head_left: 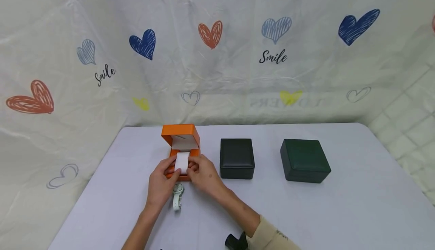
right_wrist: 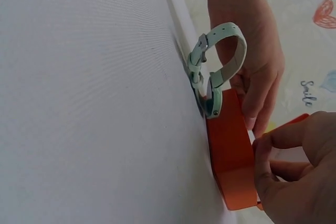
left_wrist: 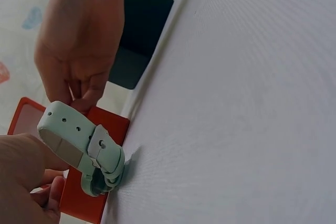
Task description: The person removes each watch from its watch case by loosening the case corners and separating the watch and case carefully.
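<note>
An orange watch box stands with its lid raised near the back left of the table. Its white watch cushion sits in the lower half, between the two hands. The left hand pinches the cushion's left side, thumb toward the front. From the other side, the right hand grips the right edge with bent fingers. A pale mint watch with its strap buckled in a loop lies just in front of the box. Both wrist views show the watch strap close by the orange front wall.
To the right of the orange box stands a closed black box. Farther right is a closed dark green box. A black object shows by the right sleeve at the front edge. Behind the white table hangs a heart-printed sheet.
</note>
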Tool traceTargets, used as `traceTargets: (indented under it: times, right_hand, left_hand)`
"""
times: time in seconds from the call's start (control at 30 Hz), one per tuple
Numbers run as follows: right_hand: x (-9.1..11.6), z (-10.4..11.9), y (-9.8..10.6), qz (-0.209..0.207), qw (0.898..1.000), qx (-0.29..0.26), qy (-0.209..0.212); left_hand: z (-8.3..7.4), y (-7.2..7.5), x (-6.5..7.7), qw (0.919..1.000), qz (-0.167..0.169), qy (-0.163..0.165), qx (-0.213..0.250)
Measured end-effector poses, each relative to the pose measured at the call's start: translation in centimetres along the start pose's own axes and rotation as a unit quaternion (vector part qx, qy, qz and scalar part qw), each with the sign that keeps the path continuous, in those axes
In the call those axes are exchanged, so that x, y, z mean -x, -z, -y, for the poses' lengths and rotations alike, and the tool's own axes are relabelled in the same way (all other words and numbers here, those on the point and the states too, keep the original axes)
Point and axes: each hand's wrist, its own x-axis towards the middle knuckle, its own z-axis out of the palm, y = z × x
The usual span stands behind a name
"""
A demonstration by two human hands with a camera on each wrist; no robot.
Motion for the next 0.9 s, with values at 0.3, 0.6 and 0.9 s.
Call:
traceTargets:
  times: [0.3,0.6,0.9]
  right_hand:
    - [-0.44,0.09,-0.02,-0.01,1.0,0.019,0.004]
    - [-0.12,0.04,-0.19,-0.056,0.994,0.098,0.008]
    - [-0.29,-0.5,-0.19,-0.057,0.994,0.092,0.013]
  left_hand:
    - [-0.02,0.11,-0.22,0.9998,0.0,-0.002,-0.019]
    - [-0.4,-0.03,-0.38,0.9994,0.008,0.002,-0.033]
    - [-0.28,-0.14,-0.52,0.9985,0.01,0.002,-0.055]
